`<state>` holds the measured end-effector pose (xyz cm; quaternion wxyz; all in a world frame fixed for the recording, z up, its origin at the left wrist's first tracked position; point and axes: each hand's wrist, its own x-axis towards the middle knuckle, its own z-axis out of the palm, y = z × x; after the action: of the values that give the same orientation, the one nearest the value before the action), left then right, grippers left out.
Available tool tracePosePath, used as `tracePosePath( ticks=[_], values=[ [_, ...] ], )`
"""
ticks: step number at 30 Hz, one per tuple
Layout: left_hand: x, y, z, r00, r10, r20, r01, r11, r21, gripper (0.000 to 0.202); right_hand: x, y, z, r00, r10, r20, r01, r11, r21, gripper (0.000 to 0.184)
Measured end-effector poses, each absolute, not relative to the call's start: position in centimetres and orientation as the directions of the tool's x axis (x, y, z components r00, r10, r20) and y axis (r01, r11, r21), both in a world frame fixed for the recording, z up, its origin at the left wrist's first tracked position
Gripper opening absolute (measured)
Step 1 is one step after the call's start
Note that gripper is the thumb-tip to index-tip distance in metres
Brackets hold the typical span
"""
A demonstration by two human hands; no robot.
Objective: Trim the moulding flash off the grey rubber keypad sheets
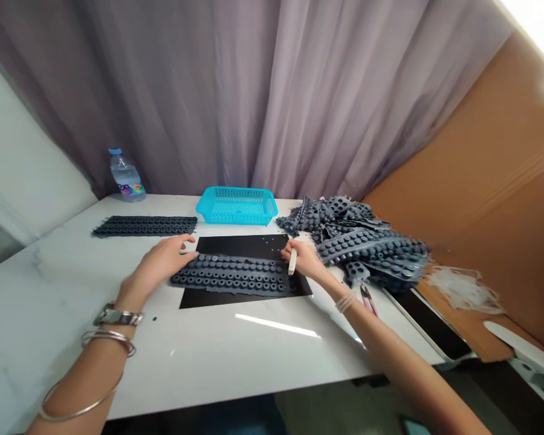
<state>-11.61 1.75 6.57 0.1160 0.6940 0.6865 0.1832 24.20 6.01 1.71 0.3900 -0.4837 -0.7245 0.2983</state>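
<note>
A dark grey rubber strip with rows of round studs [236, 279] lies across a black mat [249, 246] on the table. My left hand [165, 261] is at the strip's upper left corner, thumb and forefinger apart, the thumb at its edge. At the strip's right end my right hand [304, 258] is closed around a slim white tool [292, 262]; its tip is hidden, so its kind cannot be told. A few small pale specks lie on the mat just beyond that hand.
Another studded strip [147, 226] lies at the back left, near a water bottle [127, 176]. A blue plastic basket [236, 219] stands behind the mat. At right are a heap of studded sheets [372, 248], pink-handled nippers [368, 300], a dark-screened device [428, 323] and white bands [465, 289].
</note>
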Motion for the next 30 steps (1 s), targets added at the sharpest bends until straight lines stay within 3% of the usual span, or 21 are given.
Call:
tracePosePath(
  ticks=[3,8,12,16,18,23,25,30],
  values=[
    [-9.2,1.4,5.6,0.023,0.982,0.186,0.955,-0.076,0.286,0.039,24.1,5.9,1.4,-0.134,0.937,0.322,0.496,0.344,-0.797,0.042],
    [-1.4,-1.4,4.7,0.365,0.906,0.216,0.909,-0.397,0.13,0.032,24.5,5.1,1.8,-0.025,0.956,0.293,0.39,0.279,-0.878,0.06],
    [3.8,-3.4,2.8,0.53,0.812,0.243,0.822,-0.562,0.088,0.032,24.9,3.8,1.4,-0.081,0.932,0.354,0.46,0.35,-0.816,0.045],
    [5.7,-4.0,0.8,0.527,0.8,0.287,0.826,-0.562,0.049,0.043,25.7,1.4,0.6,-0.135,0.869,0.476,0.612,0.451,-0.65,0.027],
    [5.9,-4.0,0.4,0.527,0.798,0.291,0.823,-0.565,0.057,0.044,26.1,0.3,0.2,-0.261,0.801,0.539,0.655,0.557,-0.511,0.022],
    [5.9,-3.7,0.2,0.494,0.826,0.272,0.827,-0.543,0.145,0.047,26.4,-0.7,-1.0,-0.606,0.482,0.633,0.556,0.825,-0.097,0.022],
    [5.8,-3.6,0.1,0.485,0.835,0.262,0.828,-0.534,0.171,0.047,26.5,-0.6,-1.3,-0.65,0.438,0.621,0.542,0.84,-0.024,0.024],
    [5.5,-3.6,0.0,0.488,0.832,0.262,0.821,-0.54,0.185,0.044,26.9,-0.2,-1.6,-0.689,0.439,0.577,0.547,0.837,0.017,0.024]
  ],
)
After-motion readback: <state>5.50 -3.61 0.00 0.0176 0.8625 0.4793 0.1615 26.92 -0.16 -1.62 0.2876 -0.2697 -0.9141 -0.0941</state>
